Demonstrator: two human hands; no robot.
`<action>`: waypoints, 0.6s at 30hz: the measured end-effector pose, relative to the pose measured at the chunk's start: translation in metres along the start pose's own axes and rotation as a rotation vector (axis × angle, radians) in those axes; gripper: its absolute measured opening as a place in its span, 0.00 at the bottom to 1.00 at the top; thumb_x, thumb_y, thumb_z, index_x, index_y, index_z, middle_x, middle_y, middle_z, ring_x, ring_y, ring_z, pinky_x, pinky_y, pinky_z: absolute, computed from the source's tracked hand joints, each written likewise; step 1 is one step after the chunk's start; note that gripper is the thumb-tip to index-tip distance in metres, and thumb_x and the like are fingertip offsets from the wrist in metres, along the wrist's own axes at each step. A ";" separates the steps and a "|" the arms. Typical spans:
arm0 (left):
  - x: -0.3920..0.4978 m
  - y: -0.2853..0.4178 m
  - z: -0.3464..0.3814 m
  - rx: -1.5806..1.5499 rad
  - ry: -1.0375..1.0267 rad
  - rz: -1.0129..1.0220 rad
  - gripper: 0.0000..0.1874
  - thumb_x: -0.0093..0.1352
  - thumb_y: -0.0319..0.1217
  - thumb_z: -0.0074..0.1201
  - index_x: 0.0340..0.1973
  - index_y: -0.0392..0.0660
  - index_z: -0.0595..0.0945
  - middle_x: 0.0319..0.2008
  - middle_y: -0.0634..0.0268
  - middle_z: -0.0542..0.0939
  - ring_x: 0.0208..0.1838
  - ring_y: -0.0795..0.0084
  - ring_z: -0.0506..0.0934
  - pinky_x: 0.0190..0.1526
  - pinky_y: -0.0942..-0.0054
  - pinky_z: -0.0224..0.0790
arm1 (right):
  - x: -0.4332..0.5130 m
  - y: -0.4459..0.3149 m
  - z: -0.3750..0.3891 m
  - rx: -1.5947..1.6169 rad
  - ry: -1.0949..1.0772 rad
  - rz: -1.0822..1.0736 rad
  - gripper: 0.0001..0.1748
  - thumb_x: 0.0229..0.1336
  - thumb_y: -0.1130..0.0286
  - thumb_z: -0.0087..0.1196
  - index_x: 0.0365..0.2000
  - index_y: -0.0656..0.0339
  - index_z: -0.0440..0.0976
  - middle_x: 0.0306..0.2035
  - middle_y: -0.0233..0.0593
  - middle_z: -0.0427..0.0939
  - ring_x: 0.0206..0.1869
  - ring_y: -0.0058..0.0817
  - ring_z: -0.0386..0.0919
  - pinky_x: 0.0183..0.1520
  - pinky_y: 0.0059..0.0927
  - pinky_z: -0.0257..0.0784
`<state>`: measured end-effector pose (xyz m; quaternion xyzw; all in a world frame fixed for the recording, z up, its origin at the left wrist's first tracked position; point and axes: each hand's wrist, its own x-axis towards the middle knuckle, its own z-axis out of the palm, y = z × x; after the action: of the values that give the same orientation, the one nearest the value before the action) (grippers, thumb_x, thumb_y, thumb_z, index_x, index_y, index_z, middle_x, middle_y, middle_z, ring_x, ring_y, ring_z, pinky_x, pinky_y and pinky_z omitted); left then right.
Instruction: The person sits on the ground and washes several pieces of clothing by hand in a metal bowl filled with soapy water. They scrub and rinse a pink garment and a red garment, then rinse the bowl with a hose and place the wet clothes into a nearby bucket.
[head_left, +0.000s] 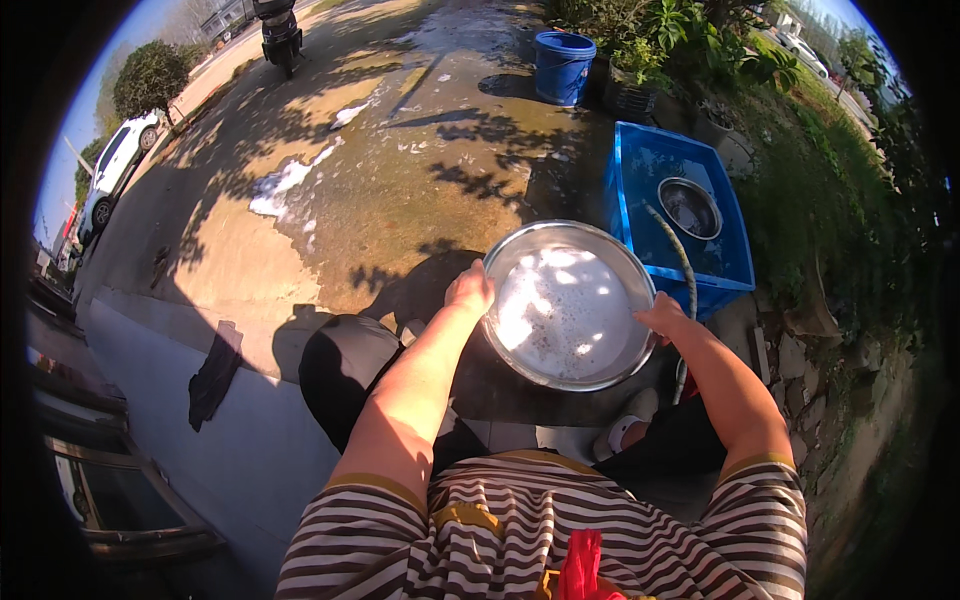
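Observation:
Both of my hands hold a round stainless steel basin (570, 306) by its rim, in front of my body. My left hand (471, 288) grips the left side of the rim, and my right hand (661, 315) grips the right side. White suds cover the contents of the basin. Just beyond my right hand stands a blue rectangular plastic tub (626, 187) with water in it. A smaller metal bowl (690, 208) sits in the tub, and a pale hose (679, 251) hangs over the tub's near edge.
A blue bucket (564, 69) stands farther off beside potted plants (636, 64). Foam patches (289, 184) lie on the wet concrete. A dark cloth (215, 375) lies on the paving at left. Stones and greenery border the right side. A scooter (281, 34) and a white car (120, 161) are in the distance.

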<state>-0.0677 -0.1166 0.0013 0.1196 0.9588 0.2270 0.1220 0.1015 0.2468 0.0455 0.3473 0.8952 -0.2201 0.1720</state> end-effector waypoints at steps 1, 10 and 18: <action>0.000 -0.004 0.002 -0.024 -0.014 -0.009 0.21 0.75 0.41 0.54 0.56 0.41 0.74 0.55 0.43 0.83 0.61 0.42 0.81 0.62 0.47 0.74 | 0.009 0.005 0.009 0.036 -0.011 0.011 0.39 0.53 0.48 0.71 0.53 0.69 0.74 0.53 0.57 0.82 0.47 0.47 0.86 0.33 0.44 0.84; 0.013 -0.033 0.010 -0.066 -0.018 0.039 0.19 0.73 0.41 0.56 0.51 0.39 0.77 0.49 0.41 0.84 0.55 0.40 0.82 0.59 0.46 0.75 | 0.050 0.033 0.020 0.070 0.329 -0.060 0.25 0.48 0.58 0.67 0.43 0.67 0.81 0.48 0.58 0.84 0.46 0.57 0.85 0.53 0.49 0.79; 0.013 -0.003 -0.019 -0.377 0.107 0.030 0.20 0.72 0.39 0.59 0.53 0.39 0.84 0.48 0.44 0.87 0.56 0.47 0.84 0.58 0.55 0.75 | 0.030 0.023 -0.031 0.198 0.418 -0.144 0.20 0.42 0.61 0.68 0.33 0.68 0.86 0.33 0.56 0.86 0.39 0.51 0.85 0.45 0.46 0.79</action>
<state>-0.0863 -0.1235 0.0138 0.0968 0.9026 0.4103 0.0878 0.0913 0.2947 0.0517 0.3359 0.9077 -0.2420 -0.0680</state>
